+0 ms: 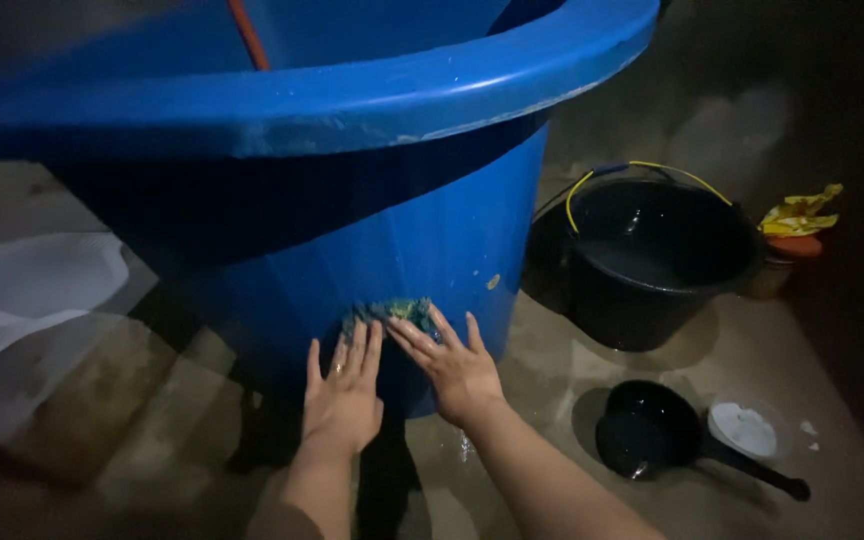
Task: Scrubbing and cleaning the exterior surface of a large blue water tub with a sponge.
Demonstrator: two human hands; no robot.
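A large blue plastic tub (432, 230) fills the upper middle of the head view, seen from above its thick rim. Both hands press flat on its outer wall low down. My left hand (344, 390) lies with fingers together, pointing up toward a green-blue scrub sponge (389, 310). My right hand (452, 362) has its fingers spread, and its fingertips rest on the sponge, pinning it against the tub wall. The sponge is partly covered by the fingertips.
A black bucket (652, 262) with a yellow wire handle stands right of the tub. A black dipper (652, 432) and a small white lid (742, 428) lie on the wet concrete floor. A white squat toilet pan (27, 285) sits left. An orange hose (248, 35) runs into the tub.
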